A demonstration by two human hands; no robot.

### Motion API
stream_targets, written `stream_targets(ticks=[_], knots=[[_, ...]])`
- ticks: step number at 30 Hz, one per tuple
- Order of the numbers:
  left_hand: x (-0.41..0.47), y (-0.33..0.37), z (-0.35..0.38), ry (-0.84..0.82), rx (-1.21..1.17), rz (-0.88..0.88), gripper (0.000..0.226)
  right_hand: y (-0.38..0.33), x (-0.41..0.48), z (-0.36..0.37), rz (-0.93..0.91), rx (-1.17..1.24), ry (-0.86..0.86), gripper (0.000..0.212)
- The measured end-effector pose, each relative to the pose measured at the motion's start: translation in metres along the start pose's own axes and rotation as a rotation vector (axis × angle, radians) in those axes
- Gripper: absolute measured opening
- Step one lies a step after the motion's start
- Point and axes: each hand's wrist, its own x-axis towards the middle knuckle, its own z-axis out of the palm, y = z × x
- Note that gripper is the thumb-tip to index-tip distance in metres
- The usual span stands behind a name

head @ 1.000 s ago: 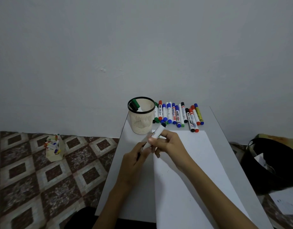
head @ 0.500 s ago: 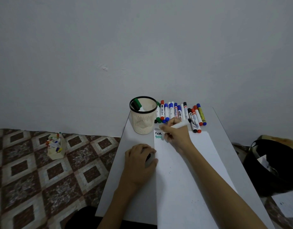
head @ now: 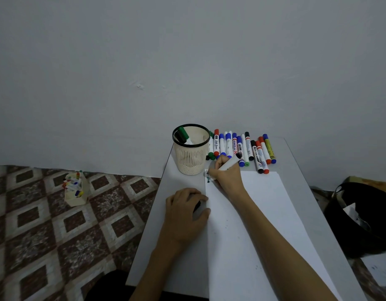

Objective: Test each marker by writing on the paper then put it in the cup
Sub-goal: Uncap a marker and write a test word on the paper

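Note:
My right hand (head: 225, 174) grips a white marker (head: 230, 163) with a black end, its tip down at the top left corner of the white paper (head: 263, 213), beside small green and black writing (head: 208, 177). My left hand (head: 185, 210) rests on the table at the paper's left edge, closed over a dark marker cap (head: 197, 206). A beige mesh cup (head: 191, 149) with a black rim stands just left of my right hand and holds a green marker (head: 184, 134). Several capped markers (head: 242, 148) lie in a row behind the paper.
The narrow grey table (head: 157, 235) stands against a white wall. A small box of markers (head: 75, 189) sits on the patterned floor to the left. A black bin (head: 361, 218) stands on the right, with loose paper (head: 381, 268) beside it.
Both hands pulled the cap off the marker. My right hand then carried the marker to the paper's top corner, and my left hand dropped to the table with the cap.

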Motion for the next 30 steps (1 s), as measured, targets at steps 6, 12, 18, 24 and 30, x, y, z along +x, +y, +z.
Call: stream_targets(ticks=[6,12,18,24,30], knots=[[0.0004,-0.0007,0.0,0.003,0.007,0.007,0.035,0.0018,0.001,0.0028,-0.004,-0.044,-0.017,0.028],[0.0002,-0.0008,-0.0005,-0.003,-0.005,-0.004,0.036,0.0023,0.0018,0.0003,-0.03,0.009,-0.002,0.032],[0.0,-0.0002,-0.0009,-0.009,0.0,-0.002,0.036,0.0007,-0.001,0.0023,-0.039,-0.041,-0.037,0.031],[0.0007,-0.0004,-0.0002,-0.002,-0.004,-0.008,0.034,-0.0005,-0.0006,-0.0009,0.005,-0.006,-0.017,0.034],[0.0003,0.0001,-0.0002,-0.01,0.001,-0.012,0.037,0.0008,-0.0012,0.003,-0.008,-0.038,0.005,0.033]])
